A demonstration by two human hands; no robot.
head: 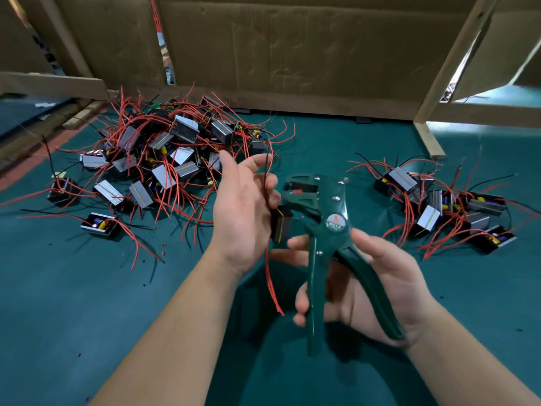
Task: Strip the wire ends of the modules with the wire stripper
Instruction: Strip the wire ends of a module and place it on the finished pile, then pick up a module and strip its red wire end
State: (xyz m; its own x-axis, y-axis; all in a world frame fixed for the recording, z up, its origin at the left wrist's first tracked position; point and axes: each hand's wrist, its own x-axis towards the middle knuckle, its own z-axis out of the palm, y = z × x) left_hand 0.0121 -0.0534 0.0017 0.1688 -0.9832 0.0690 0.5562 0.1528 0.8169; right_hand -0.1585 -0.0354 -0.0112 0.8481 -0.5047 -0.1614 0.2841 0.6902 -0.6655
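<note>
Two heaps of modules flank me on the green mat (87, 303). The big pile (164, 159) sprawls at the back left in a tangle of red leads, and the smaller pile (448, 206) sits to the right, well apart from it.

Up front, in the air over the mat, my left hand (243, 218) holds one module (281, 227), a dark block with a yellow stripe, fingers curled round it. Its black wire (267, 183) rises straight up past my fingertips, pinched there, while its red wire (272, 282) dangles down below my wrist, its end hanging free.

My right hand (366, 285) grips the wire stripper (325, 230), fingers wrapped round one dark green handle and palm against the other. The handles stand spread apart. The tool's head points up and left, just beside the black wire. I can't tell if it touches.

Little bits of red and black insulation dot the mat near the big pile. Behind everything stands a cardboard wall (292, 48), with a wooden post (456, 68) leaning at the right.
</note>
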